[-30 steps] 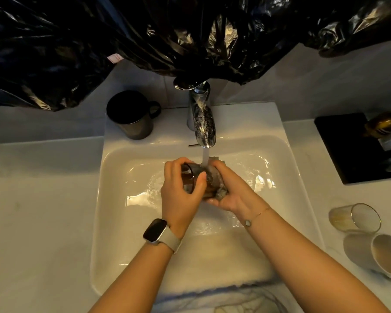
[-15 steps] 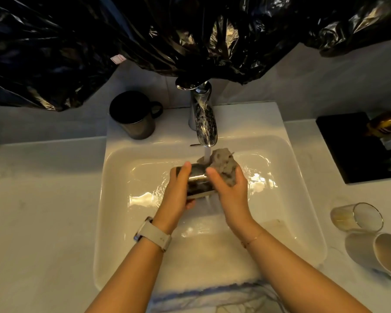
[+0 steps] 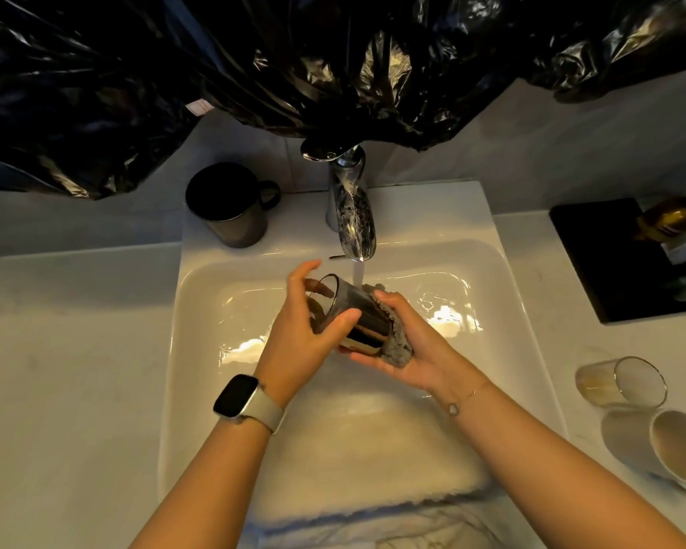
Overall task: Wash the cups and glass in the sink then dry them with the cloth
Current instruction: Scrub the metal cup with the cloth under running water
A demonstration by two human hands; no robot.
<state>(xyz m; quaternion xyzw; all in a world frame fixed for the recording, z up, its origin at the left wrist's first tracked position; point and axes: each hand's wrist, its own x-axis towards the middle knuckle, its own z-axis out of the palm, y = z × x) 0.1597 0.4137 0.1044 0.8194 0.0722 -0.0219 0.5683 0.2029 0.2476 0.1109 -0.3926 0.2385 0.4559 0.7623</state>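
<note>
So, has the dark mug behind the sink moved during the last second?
No. The dark mug stands in the same place left of the faucet.

Both forearms reach forward from the lower edge and converge at centre. The left hand (image 3: pixel 305 342) forms a curled grip round the glass (image 3: pixel 353 311), thumb on the near side, fingers over its rim; a watch (image 3: pixel 240 398) sits on the left wrist. The right hand (image 3: pixel 416 350) is cupped palm-up, pressing a sponge (image 3: pixel 399 342) to the glass's base; its wrist bears a thin bracelet (image 3: pixel 462 400).
</note>
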